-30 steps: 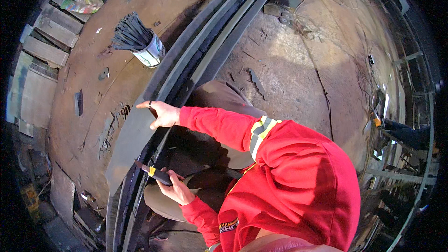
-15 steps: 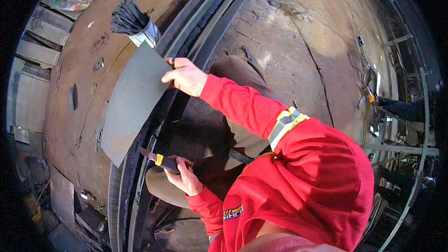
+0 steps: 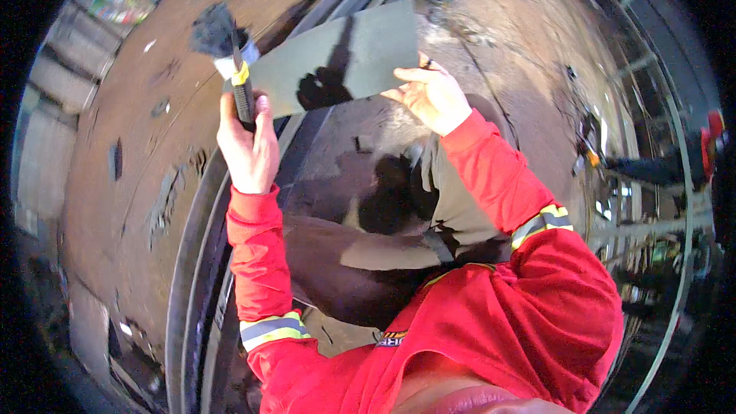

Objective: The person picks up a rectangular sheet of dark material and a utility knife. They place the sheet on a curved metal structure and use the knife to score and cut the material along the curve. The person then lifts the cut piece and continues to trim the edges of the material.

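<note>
presumably for steadiness, the right hand clamps its fingers on the right edge of a flat grey sheet above long dark curved beams, while the left hand's fingers wrap a black-handled, yellow-banded knife, blade up, apparently for safety.

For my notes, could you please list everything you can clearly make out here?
Sheet: one, grey, upper centre
Knife: one, black and yellow, at sheet's left end
Bucket: one, white, upper left
Strips: several, dark, in bucket
Beams: several, dark, crossing diagonally
Floor: one, brown, beneath
Scraps: several, dark, on left floor
Other person: one, red clothing, right edge
Left hand: one, red-sleeved, around knife handle
Right hand: one, red-sleeved, fingers at sheet's right end
</note>
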Motion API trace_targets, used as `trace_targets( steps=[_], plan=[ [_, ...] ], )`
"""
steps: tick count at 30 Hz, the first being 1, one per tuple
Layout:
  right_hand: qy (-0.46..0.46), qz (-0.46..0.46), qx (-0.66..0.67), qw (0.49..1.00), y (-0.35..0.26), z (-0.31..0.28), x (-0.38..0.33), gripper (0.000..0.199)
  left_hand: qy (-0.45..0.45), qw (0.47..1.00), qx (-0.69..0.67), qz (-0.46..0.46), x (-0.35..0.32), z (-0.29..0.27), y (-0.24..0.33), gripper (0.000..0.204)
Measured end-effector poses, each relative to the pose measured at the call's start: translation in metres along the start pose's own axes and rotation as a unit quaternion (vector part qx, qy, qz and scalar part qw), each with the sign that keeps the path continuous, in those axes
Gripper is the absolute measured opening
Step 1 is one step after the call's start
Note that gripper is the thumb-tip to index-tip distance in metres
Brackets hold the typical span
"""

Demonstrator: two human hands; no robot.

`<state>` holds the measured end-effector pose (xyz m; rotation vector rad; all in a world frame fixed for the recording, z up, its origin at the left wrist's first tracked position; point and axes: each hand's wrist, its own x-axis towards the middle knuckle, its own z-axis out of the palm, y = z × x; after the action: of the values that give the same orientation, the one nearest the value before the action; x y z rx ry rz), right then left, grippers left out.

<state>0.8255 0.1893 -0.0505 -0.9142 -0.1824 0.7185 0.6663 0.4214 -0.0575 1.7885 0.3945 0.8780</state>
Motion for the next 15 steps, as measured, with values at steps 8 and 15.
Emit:
trace_targets(
  steps=[8,15],
  plan=[
    [-0.072,0.008,-0.006,0.997,-0.071,-0.049,-0.002,0.031,-0.151,0.972,0.098,0.149,0.072,0.077,0.013,0.023],
    [-0.084,0.13,-0.014,0.988,-0.087,-0.197,0.108,0.017,-0.104,0.968,0.218,0.07,0.088,0.177,-0.024,0.029]
  ],
)
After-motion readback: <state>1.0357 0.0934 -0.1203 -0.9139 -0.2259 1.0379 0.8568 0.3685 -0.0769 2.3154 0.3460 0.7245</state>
